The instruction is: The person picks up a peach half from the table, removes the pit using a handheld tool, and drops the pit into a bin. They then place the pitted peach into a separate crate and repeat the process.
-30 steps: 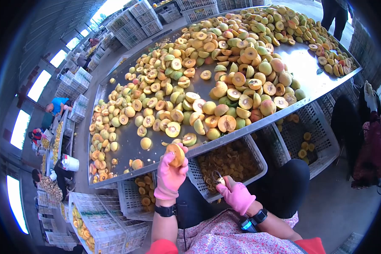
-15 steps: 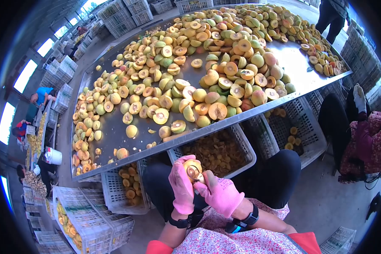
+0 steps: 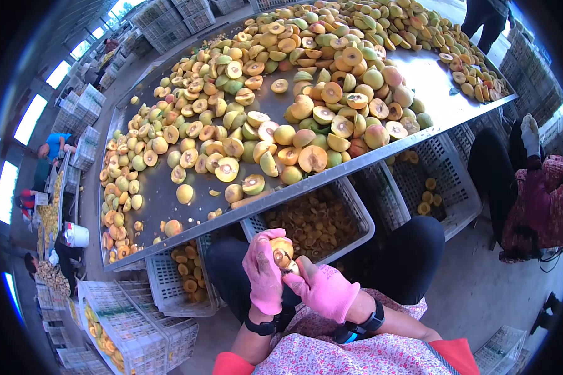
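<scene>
My left hand (image 3: pixel 262 274), in a pink glove, is closed around a halved yellow peach (image 3: pixel 281 247) above my lap, its cut face turned partly toward me. Against that face my right hand (image 3: pixel 326 291), also pink-gloved, grips a small pitting tool (image 3: pixel 291 267) with a thin curved edge. Fingers and fruit hide most of the tool. Just beyond the hands, a crate (image 3: pixel 370 230) under the table edge holds many hollowed peach pieces (image 3: pixel 316 222).
A metal table (image 3: pixel 162 215) heaped with halved peaches (image 3: pixel 313 159) slopes in front of me. Crates of fruit stand below, including a left crate (image 3: pixel 162 284) and a right crate (image 3: pixel 460 200). Another person (image 3: pixel 535 206) sits at the right; stacked crates (image 3: pixel 162 28) stand behind.
The view has shifted slightly, so the table appears a little further left. Both hands keep hold of the peach and tool, and the peach has turned slightly.
</scene>
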`<state>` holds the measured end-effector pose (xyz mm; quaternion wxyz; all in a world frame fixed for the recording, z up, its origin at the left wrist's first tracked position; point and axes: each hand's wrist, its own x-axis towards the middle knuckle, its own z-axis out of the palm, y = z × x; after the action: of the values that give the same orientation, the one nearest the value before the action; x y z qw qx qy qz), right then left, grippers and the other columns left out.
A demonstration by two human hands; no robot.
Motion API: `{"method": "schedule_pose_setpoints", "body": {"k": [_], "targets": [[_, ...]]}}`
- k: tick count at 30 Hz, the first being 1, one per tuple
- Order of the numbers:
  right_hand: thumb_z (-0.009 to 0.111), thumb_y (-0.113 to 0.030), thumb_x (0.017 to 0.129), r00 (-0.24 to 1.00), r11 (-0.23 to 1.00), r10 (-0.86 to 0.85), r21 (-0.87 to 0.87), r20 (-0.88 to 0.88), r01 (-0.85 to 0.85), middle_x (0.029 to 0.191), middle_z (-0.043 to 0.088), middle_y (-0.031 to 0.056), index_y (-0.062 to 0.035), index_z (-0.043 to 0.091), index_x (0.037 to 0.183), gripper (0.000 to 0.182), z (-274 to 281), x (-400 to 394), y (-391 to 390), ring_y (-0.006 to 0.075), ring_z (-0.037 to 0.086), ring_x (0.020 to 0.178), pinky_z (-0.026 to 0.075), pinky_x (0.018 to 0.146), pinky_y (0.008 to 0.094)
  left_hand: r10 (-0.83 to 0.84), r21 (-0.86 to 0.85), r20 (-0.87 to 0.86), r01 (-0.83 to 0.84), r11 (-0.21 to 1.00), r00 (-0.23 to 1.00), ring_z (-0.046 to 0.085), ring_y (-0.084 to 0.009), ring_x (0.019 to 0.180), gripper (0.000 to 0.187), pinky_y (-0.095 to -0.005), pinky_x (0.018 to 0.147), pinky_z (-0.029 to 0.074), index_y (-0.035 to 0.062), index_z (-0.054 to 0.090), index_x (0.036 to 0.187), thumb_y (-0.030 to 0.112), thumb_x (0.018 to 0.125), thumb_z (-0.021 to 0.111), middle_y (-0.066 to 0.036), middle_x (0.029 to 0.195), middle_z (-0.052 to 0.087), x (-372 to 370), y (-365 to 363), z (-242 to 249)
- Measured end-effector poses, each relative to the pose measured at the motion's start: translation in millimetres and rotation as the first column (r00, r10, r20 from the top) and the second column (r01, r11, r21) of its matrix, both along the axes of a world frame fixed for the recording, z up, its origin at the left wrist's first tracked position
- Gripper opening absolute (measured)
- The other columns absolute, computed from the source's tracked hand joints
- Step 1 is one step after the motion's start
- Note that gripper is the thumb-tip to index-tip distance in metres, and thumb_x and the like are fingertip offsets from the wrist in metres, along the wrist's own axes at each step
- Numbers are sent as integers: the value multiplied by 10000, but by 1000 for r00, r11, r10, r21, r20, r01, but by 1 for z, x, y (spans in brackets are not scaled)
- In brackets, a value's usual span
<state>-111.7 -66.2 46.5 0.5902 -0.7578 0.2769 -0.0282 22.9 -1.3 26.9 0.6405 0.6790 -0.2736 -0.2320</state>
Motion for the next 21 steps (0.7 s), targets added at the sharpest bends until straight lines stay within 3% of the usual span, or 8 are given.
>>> {"method": "schedule_pose_setpoints", "body": {"k": [7, 9, 10, 11, 14, 17, 19, 21], "targets": [[514, -457, 1055, 998, 997, 30, 75, -64, -26, 797, 672, 240, -19, 525, 1070, 439, -5, -3, -9, 456, 672, 817, 505, 685, 507, -192, 158, 26, 186, 970, 981, 679, -207, 869, 517, -332, 820, 526, -30, 673, 1045, 396, 1097, 385, -143, 963, 710, 21, 5, -3], [531, -433, 1058, 998, 968, 17, 251, -53, -3, 755, 647, 196, -9, 527, 1050, 423, -13, -1, -11, 374, 661, 731, 492, 662, 455, -328, 233, -9, 320, 918, 945, 667, -161, 907, 628, -294, 801, 526, -22, 676, 1090, 530, 1091, 375, -117, 1032, 692, 27, 2, 3], [539, -433, 1064, 996, 959, -72, 279, 56, 53, 713, 584, 76, -26, 538, 1028, 408, -27, -2, -6, 204, 565, 665, 451, 624, 363, -331, 199, 73, 311, 929, 941, 660, -175, 972, 711, -304, 851, 520, -22, 655, 1163, 607, 1073, 337, -122, 1100, 688, 25, 0, 7], [539, -433, 1064, 995, 959, -74, 277, 60, 54, 713, 584, 76, -26, 538, 1028, 408, -31, -1, -3, 204, 565, 665, 451, 624, 363, -332, 198, 77, 312, 929, 940, 660, -175, 972, 711, -304, 851, 520, -22, 655, 1163, 607, 1073, 337, -122, 1100, 688, 21, -2, 9], [524, -456, 1073, 963, 706, -236, 704, 127, 80, 768, 463, -78, -84, 556, 1036, 375, -25, 1, -5, 39, 400, 693, 366, 601, 239, -250, 13, 244, 255, 967, 937, 638, -225, 1062, 797, -353, 943, 496, -17, 538, 1332, 687, 1029, 319, -154, 1198, 659, 10, -5, 5], [528, -444, 1074, 972, 692, -186, 721, 141, 28, 774, 460, -80, -85, 565, 1054, 361, -34, 0, 0, 33, 389, 689, 365, 605, 230, -94, 2, 433, 103, 995, 896, 650, -284, 1049, 666, -401, 941, 510, 0, 566, 1255, 607, 1022, 423, -161, 1169, 667, -2, 2, -16], [529, -445, 1070, 967, 717, -209, 695, 146, 50, 751, 534, -11, -61, 564, 1070, 386, -34, 3, 4, 85, 458, 679, 412, 618, 274, -39, -49, 387, 62, 997, 921, 658, -276, 1004, 594, -393, 903, 520, 3, 579, 1205, 550, 1034, 426, -162, 1127, 671, -6, 2, -23], [527, -439, 1067, 996, 949, -48, 316, 76, 21, 762, 610, 109, -25, 556, 1077, 416, -23, -2, -1, 193, 550, 685, 455, 645, 344, -29, -91, 216, 49, 995, 976, 665, -258, 957, 569, -377, 858, 526, 3, 594, 1167, 527, 1053, 405, -156, 1072, 680, -8, 7, -26]]}}
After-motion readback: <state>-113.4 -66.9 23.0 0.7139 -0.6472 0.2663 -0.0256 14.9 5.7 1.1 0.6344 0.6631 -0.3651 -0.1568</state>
